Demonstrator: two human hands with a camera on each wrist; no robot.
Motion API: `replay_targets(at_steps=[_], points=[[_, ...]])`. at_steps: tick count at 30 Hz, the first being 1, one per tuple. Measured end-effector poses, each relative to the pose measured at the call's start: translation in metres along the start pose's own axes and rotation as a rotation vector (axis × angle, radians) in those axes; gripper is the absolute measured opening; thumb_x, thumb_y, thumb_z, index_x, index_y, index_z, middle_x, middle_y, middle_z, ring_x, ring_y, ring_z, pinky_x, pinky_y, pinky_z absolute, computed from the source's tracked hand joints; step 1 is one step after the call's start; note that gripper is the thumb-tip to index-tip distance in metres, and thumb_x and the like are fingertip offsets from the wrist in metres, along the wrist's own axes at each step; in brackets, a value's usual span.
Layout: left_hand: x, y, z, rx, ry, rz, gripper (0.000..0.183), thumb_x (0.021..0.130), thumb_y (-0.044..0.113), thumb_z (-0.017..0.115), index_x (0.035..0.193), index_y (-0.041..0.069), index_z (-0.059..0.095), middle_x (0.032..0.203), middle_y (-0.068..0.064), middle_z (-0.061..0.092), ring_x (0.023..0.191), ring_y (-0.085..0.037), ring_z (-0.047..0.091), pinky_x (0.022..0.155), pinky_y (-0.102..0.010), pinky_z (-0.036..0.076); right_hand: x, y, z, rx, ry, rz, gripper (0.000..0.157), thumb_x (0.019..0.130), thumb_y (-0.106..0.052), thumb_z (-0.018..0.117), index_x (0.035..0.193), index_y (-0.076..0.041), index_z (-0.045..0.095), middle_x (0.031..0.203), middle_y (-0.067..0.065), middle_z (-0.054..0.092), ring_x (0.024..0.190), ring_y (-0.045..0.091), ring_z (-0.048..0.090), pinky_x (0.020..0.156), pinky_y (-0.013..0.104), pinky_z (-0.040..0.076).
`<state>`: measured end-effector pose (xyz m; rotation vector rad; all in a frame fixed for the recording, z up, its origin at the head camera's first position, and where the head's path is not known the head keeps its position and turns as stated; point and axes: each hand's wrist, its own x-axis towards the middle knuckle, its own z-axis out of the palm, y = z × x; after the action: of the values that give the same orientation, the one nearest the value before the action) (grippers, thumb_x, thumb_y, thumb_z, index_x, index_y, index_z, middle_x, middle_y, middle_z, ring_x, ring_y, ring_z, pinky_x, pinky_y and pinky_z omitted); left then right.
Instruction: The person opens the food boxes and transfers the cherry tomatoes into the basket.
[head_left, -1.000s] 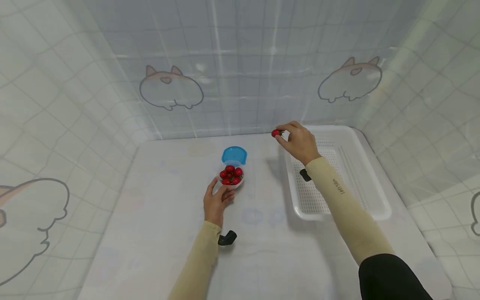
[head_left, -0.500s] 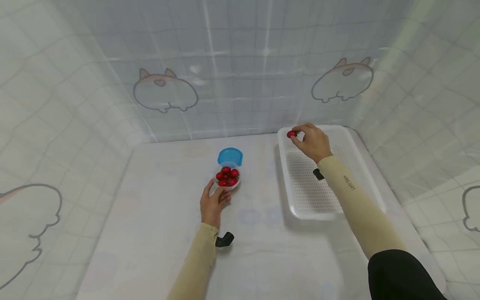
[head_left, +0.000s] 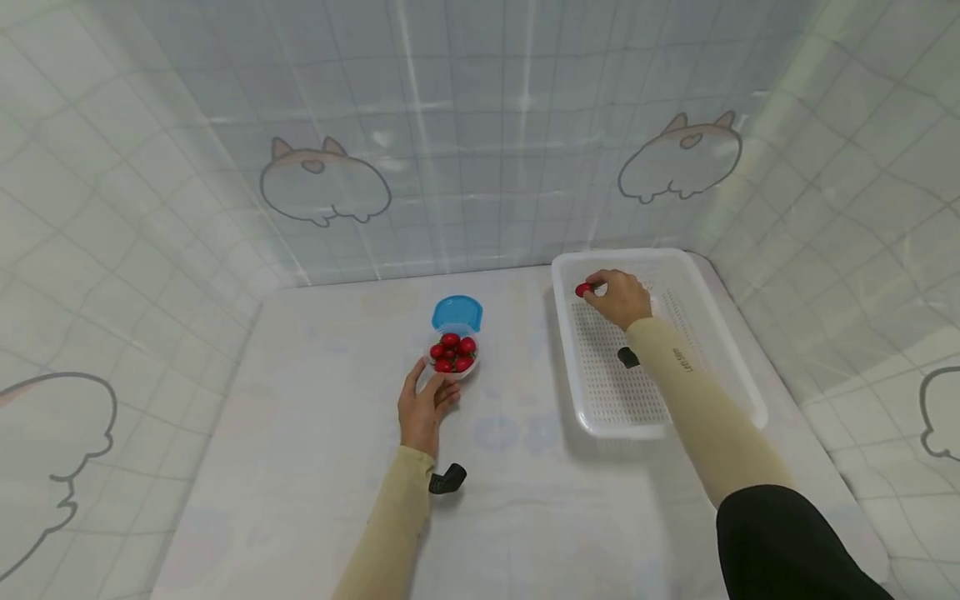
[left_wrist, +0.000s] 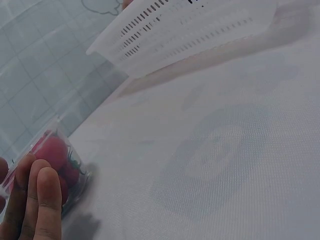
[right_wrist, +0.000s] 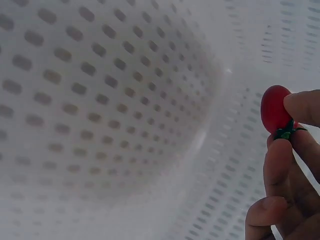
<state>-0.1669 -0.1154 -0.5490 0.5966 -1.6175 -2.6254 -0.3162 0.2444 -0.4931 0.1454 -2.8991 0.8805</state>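
In the head view, my right hand (head_left: 621, 298) is over the far left part of a white perforated basket (head_left: 566, 350). Its thumb and fingers pinch a red cherry tomato (right_wrist: 275, 110) with a green stem end, inside the basket walls in the right wrist view. My left hand (head_left: 422, 412) holds the near left side of a small clear tub (head_left: 471, 371) between thumb and fingers. Several cherry tomatoes (head_left: 450, 340) lie in the tub. Its blue lid (head_left: 457, 312) is flipped back on the far side. Part of the tub is hidden by left fingertips (left_wrist: 48, 185).
A white patterned cloth (head_left: 315, 467) covers the table. Pale tiled-print sheets (head_left: 465, 150) with animal drawings stand at the back and both sides. The basket stands close to the back and right sheets. A black wrist camera mount (head_left: 448, 479) sits at the left wrist.
My right hand has carried the cherry tomato rightward over the basket rim, then nearer and apparently lower inside. My left hand stays at the tub. The view has shifted slightly.
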Motion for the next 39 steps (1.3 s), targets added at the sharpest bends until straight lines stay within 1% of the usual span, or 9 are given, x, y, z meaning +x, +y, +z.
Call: replay_targets(at_steps=[3,6,13,16,21,25,32,37,39], points=[[-0.001,0.001,0.0,0.012,0.014,0.008,0.063,0.1,0.015,0.066,0.156,0.022,0.039,0.108,-0.016,0.07,0.106,-0.034,0.069,0.095,-0.041,0.057,0.001,0.001,0.008,0.017,-0.05,0.022,0.035,0.096,-0.03,0.071,0.124,-0.01,0.07,0.117,0.008,0.072,0.097,0.031,0.067,0.06,0.042,0.054],[-0.001,0.001,0.0,0.02,0.024,0.021,0.061,0.099,0.016,0.067,0.154,0.021,0.041,0.109,-0.016,0.07,0.102,-0.032,0.07,0.093,-0.039,0.058,0.0,0.0,0.013,0.024,-0.093,0.044,0.036,0.097,-0.031,0.07,0.126,-0.01,0.069,0.121,0.008,0.071,0.106,0.033,0.066,0.069,0.044,0.056],[-0.001,0.002,0.003,0.019,0.019,0.03,0.06,0.099,0.016,0.067,0.153,0.021,0.043,0.107,-0.016,0.07,0.097,-0.029,0.071,0.094,-0.039,0.057,0.0,0.004,0.017,-0.004,-0.115,0.063,0.037,0.097,-0.029,0.07,0.128,-0.008,0.067,0.123,0.011,0.07,0.099,0.032,0.066,0.065,0.042,0.055],[-0.001,0.003,0.002,0.015,0.011,0.023,0.06,0.099,0.016,0.067,0.154,0.021,0.042,0.107,-0.017,0.07,0.097,-0.028,0.071,0.096,-0.041,0.057,0.0,0.007,0.018,-0.007,-0.116,0.079,0.037,0.097,-0.029,0.07,0.127,-0.008,0.067,0.123,0.01,0.07,0.1,0.032,0.066,0.067,0.043,0.055],[-0.001,0.004,0.002,0.007,-0.009,0.008,0.063,0.1,0.017,0.066,0.156,0.022,0.038,0.116,-0.025,0.066,0.1,-0.03,0.069,0.1,-0.044,0.054,0.002,0.01,0.02,-0.011,-0.106,0.106,0.036,0.096,-0.029,0.07,0.125,-0.009,0.067,0.122,0.01,0.07,0.106,0.033,0.065,0.077,0.048,0.054],[-0.001,0.005,0.002,0.008,-0.017,0.006,0.064,0.101,0.017,0.064,0.158,0.022,0.035,0.124,-0.03,0.062,0.106,-0.034,0.068,0.102,-0.045,0.052,0.003,0.011,0.022,-0.01,-0.11,0.109,0.037,0.095,-0.029,0.071,0.126,-0.009,0.067,0.122,0.011,0.07,0.106,0.034,0.065,0.078,0.05,0.055],[-0.001,0.004,-0.001,0.018,0.0,0.003,0.061,0.1,0.017,0.066,0.155,0.022,0.04,0.118,-0.026,0.065,0.101,-0.03,0.069,0.098,-0.041,0.055,0.004,0.014,0.026,-0.017,-0.125,0.121,0.039,0.096,-0.033,0.07,0.127,-0.01,0.066,0.124,0.011,0.068,0.1,0.031,0.064,0.079,0.047,0.054],[0.001,0.004,-0.001,0.017,0.003,0.007,0.059,0.1,0.017,0.066,0.154,0.02,0.041,0.115,-0.023,0.066,0.103,-0.033,0.069,0.096,-0.04,0.057,0.002,0.011,0.024,0.002,-0.14,0.121,0.043,0.096,-0.033,0.069,0.13,-0.007,0.065,0.129,0.016,0.064,0.101,0.034,0.062,0.082,0.05,0.054],[0.001,0.004,0.0,0.013,0.002,0.004,0.059,0.101,0.016,0.065,0.154,0.02,0.041,0.114,-0.022,0.067,0.103,-0.033,0.069,0.096,-0.04,0.057,0.001,0.01,0.022,0.001,-0.14,0.116,0.044,0.096,-0.034,0.069,0.131,-0.007,0.064,0.131,0.017,0.063,0.102,0.035,0.062,0.08,0.05,0.054]])
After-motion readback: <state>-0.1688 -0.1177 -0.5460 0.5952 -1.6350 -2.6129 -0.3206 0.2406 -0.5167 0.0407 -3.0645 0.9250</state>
